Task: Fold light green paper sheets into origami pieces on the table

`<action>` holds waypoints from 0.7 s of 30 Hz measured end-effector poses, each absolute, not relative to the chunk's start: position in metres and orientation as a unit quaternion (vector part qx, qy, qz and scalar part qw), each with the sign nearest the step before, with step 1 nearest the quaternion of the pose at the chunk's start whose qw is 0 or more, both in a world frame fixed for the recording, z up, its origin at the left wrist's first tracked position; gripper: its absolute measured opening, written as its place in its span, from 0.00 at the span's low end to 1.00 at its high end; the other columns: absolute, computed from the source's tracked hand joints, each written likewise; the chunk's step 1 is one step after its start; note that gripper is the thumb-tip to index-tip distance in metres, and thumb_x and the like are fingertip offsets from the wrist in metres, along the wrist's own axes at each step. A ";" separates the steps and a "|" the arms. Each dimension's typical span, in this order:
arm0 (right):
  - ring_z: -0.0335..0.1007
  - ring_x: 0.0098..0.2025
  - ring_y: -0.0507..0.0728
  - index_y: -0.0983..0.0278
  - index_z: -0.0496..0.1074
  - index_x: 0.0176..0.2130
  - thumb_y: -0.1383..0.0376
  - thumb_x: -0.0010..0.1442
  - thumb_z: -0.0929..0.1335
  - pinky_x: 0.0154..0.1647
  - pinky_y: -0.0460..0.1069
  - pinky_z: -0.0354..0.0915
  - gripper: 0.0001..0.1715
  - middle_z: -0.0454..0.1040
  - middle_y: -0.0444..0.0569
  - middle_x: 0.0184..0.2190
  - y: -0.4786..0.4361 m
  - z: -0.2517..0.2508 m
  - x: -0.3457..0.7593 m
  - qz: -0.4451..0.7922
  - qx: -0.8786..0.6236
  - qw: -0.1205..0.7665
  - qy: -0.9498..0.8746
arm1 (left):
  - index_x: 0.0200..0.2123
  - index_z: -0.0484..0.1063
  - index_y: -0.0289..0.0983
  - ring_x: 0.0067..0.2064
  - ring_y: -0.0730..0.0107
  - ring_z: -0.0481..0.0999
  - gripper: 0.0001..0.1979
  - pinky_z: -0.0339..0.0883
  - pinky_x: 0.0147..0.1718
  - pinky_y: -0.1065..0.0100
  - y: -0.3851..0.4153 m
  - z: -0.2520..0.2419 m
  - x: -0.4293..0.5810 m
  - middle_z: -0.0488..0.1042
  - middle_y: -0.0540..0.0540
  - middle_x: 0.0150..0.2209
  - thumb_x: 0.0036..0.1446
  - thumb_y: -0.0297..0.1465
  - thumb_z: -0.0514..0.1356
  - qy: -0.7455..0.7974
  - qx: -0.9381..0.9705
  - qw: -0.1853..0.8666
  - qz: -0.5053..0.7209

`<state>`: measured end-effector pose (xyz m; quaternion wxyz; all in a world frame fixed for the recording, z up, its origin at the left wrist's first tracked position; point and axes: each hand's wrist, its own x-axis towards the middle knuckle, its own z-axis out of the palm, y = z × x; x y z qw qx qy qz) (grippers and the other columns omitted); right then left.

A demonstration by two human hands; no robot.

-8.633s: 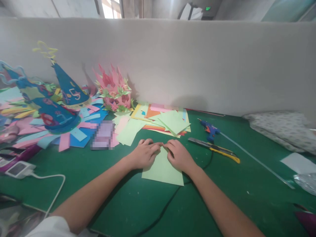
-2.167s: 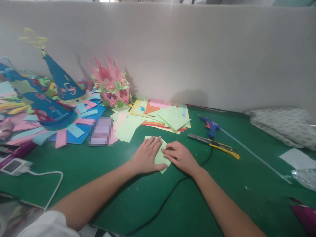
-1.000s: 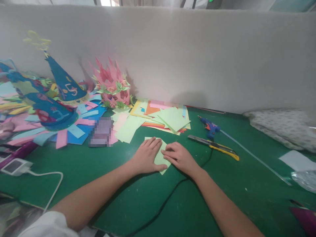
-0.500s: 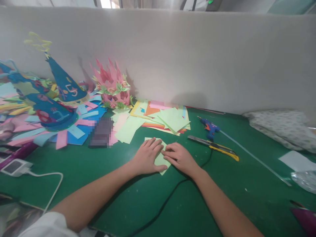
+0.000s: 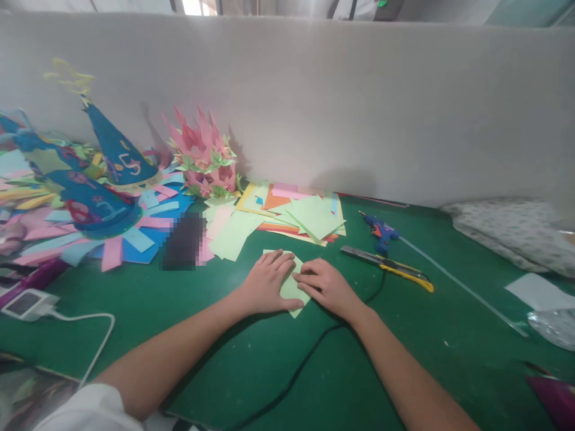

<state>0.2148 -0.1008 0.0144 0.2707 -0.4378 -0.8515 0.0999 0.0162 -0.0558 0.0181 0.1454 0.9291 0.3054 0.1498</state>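
A small pale green sheet of paper [image 5: 291, 291] lies on the green table between my two hands. My left hand [image 5: 272, 282] rests flat over its left side, fingers stretched out and thumb reaching along the lower edge. At the right edge of the sheet is my right hand [image 5: 327, 287], its fingers bent and drawn together on the paper. What the right fingertips pinch, if not the paper's edge, is too small to see. The paper's left part is hidden under my left hand.
Right of my hands lie a yellow utility knife [image 5: 389, 268] and a blue glue gun [image 5: 381, 232] with a long glue stick. Behind are stacked coloured papers [image 5: 314, 218] and a pink paper crown [image 5: 202, 155]. Blue cone hats [image 5: 121, 149] stand left. A black cord [image 5: 309, 356] crosses the table.
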 end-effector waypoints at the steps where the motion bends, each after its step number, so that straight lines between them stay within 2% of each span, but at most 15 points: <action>1: 0.65 0.40 0.56 0.61 0.75 0.43 0.62 0.64 0.63 0.41 0.53 0.63 0.13 0.73 0.51 0.37 -0.101 0.014 0.215 0.104 -0.440 0.279 -0.847 | 0.53 0.62 0.37 0.62 0.47 0.54 0.38 0.51 0.57 0.50 -0.056 0.018 0.016 0.61 0.41 0.60 0.45 0.56 0.58 0.305 0.929 0.145 0.148; 6: 0.67 0.40 0.57 0.61 0.75 0.38 0.63 0.65 0.61 0.42 0.53 0.64 0.14 0.73 0.50 0.36 -0.098 0.012 0.214 0.122 -0.484 0.327 -0.803 | 0.56 0.60 0.37 0.62 0.47 0.54 0.40 0.50 0.58 0.50 -0.056 0.018 0.017 0.60 0.41 0.60 0.45 0.57 0.58 0.304 0.931 0.141 0.145; 10: 0.66 0.45 0.58 0.62 0.74 0.42 0.64 0.65 0.59 0.47 0.55 0.62 0.15 0.72 0.52 0.41 -0.094 0.011 0.214 0.092 -0.538 0.353 -0.760 | 0.55 0.62 0.38 0.62 0.46 0.54 0.39 0.50 0.58 0.50 -0.055 0.018 0.017 0.60 0.41 0.60 0.45 0.57 0.57 0.298 0.934 0.133 0.147; 18: 0.63 0.42 0.59 0.62 0.70 0.51 0.66 0.64 0.60 0.43 0.54 0.62 0.18 0.70 0.53 0.41 -0.091 0.008 0.212 0.028 -0.555 0.221 -0.801 | 0.55 0.61 0.38 0.62 0.47 0.55 0.40 0.50 0.58 0.49 -0.058 0.015 0.019 0.60 0.40 0.59 0.44 0.57 0.59 0.293 0.931 0.143 0.164; 21: 0.63 0.41 0.59 0.63 0.70 0.51 0.65 0.64 0.60 0.43 0.54 0.61 0.18 0.69 0.54 0.42 -0.092 0.006 0.211 0.007 -0.564 0.195 -0.803 | 0.52 0.63 0.40 0.59 0.54 0.60 0.31 0.52 0.58 0.52 -0.050 0.022 0.014 0.62 0.41 0.58 0.51 0.54 0.56 0.294 0.922 0.153 0.200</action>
